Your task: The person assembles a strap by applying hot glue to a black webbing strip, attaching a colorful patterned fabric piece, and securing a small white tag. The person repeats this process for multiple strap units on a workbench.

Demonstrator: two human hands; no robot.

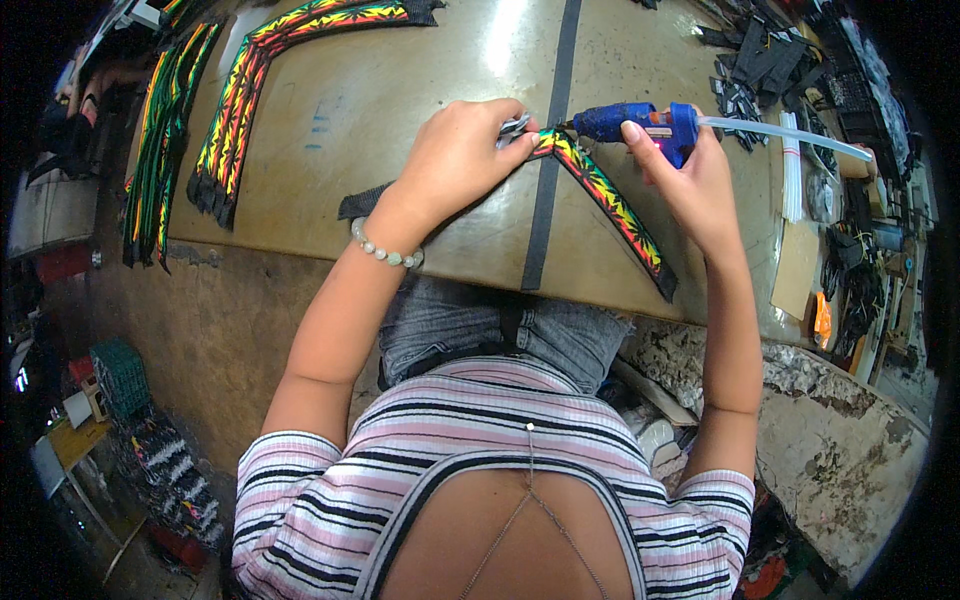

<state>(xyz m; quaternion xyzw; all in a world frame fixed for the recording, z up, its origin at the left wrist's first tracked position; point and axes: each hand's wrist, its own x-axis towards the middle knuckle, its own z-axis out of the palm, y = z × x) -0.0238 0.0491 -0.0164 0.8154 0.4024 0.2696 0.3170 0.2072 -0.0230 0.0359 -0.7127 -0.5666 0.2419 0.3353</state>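
My right hand [695,185] is wrapped round a blue hot glue gun [610,122], with a long translucent glue stick [780,130] protruding from its back. The nozzle points left and meets a patterned strap [610,205] in red, yellow, green and black at its bend. My left hand [465,150] pinches that strap beside the nozzle. A small silvery metal piece [513,126] shows at my left fingers; its kind is unclear. One black strap end lies near the table's front edge; a black webbing end [362,203] emerges beside my left forearm.
More bent patterned straps [230,130] lie at the table's left, beside a hanging bundle [150,170]. A black band [541,225] crosses the table [420,70]. At right are black strap pieces [760,60], white sticks [791,180], cardboard [795,270] and an orange item [822,320].
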